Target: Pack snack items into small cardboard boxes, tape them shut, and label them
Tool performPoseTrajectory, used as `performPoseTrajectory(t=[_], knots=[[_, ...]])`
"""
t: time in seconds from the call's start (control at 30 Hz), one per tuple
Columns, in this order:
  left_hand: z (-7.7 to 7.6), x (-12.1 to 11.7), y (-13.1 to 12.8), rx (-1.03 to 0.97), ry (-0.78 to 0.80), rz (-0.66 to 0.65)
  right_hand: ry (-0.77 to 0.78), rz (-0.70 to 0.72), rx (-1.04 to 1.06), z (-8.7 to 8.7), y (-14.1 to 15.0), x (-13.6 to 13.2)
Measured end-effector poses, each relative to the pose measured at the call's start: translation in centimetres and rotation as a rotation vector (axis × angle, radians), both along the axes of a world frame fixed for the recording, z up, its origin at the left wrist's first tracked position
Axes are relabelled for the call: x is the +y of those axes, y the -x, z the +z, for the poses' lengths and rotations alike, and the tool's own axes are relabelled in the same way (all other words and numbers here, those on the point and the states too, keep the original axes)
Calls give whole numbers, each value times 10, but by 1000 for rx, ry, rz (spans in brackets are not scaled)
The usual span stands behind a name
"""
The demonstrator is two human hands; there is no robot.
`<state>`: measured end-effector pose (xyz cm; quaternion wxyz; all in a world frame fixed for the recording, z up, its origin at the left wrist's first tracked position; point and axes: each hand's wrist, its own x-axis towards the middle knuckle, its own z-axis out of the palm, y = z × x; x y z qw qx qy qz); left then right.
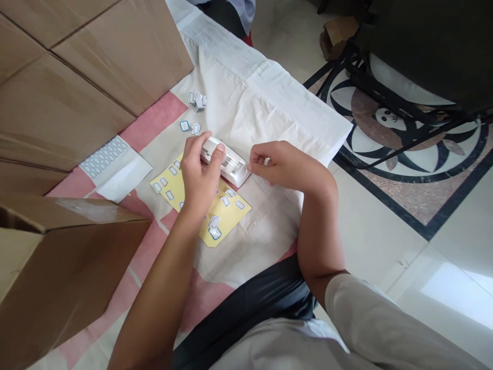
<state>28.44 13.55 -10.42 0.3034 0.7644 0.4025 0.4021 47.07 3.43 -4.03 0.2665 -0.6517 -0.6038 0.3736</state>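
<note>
A white oblong plastic device with a long slot and a small window lies on the cloth, a reddish edge showing beneath it. My left hand is closed around its far left end, with the thumb on top. At the device's right end my right hand is curled, thumb and forefinger pinched together; what they hold, if anything, is hidden. Partly under my left hand and the device lies a yellow sheet bearing several small blue-edged labels. Crumpled label pieces sit on its near part.
Large cardboard boxes stand at the left, and another box is nearer. A white label sheet lies by them. Paper scraps are scattered beyond the device. The cloth edge drops off rightward; a dark chair stands there.
</note>
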Motion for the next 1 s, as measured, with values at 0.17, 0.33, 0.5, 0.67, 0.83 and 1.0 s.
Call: performPoseTrajectory(t=[0.17,0.33,0.5,0.67,0.83,1.0], knots=[[1,-2,-1,-3,15,6,-55,-19,59,-3,3,2],[5,-5,-1,-2,17,4,-64,20,62,-4,5,4],[-1,5,-2,-92,135,55,-126,79,91,-6,6,7],[-6,9,-2,-149,313,107,-163,179,153,-9,10,8],[-4,5,-3,-129,278,111,-147,205,179,-7,10,9],[-7,7,-4,-121,276,111,-139,205,183,-7,9,10]])
